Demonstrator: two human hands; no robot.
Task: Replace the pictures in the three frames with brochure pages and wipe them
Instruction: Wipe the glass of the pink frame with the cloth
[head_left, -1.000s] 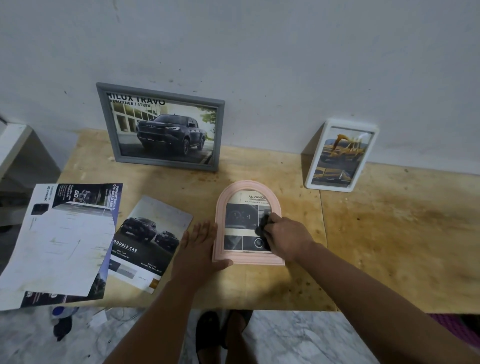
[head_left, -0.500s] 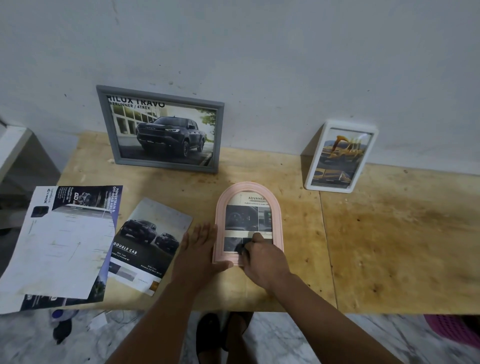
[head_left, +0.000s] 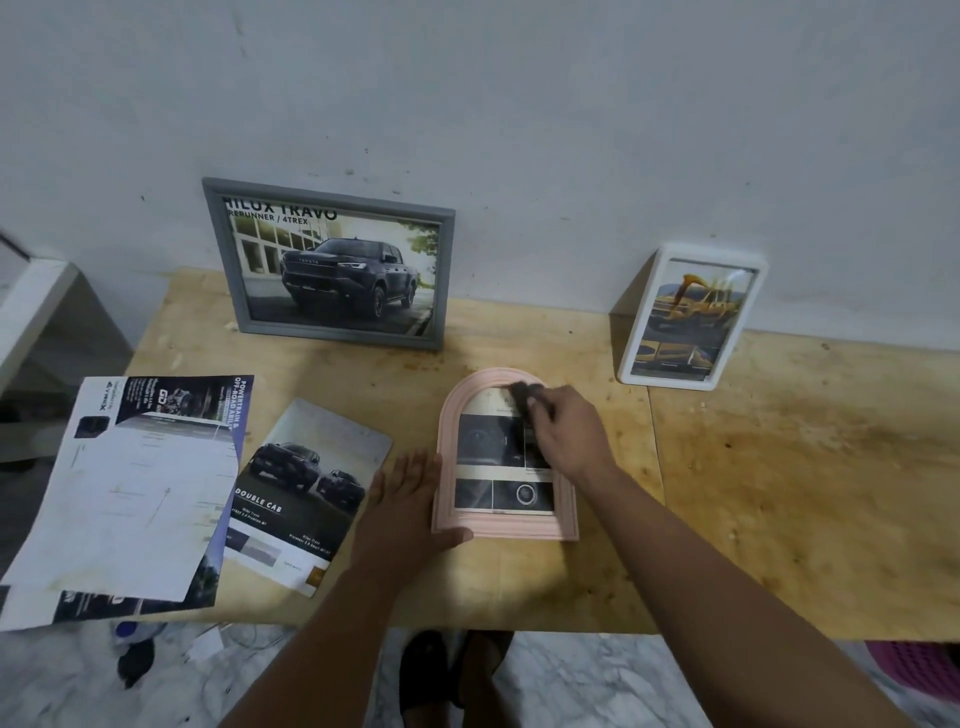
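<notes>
— On the wooden table, what do you see at the centre?

— I see a pink arched frame lying flat, face up, with a brochure page of dark photo panels behind its glass. My left hand rests flat beside the frame's left edge, fingers straight, the thumb touching the bottom left corner. My right hand is over the upper right of the frame, fingers curled round a small dark cloth pressed to the glass near the top of the arch.

— And the other frames?

— A grey frame with a dark pickup picture leans on the wall at the back left. A white frame with a yellow vehicle picture leans at the back right. Loose brochure pages lie left of my left hand.
</notes>
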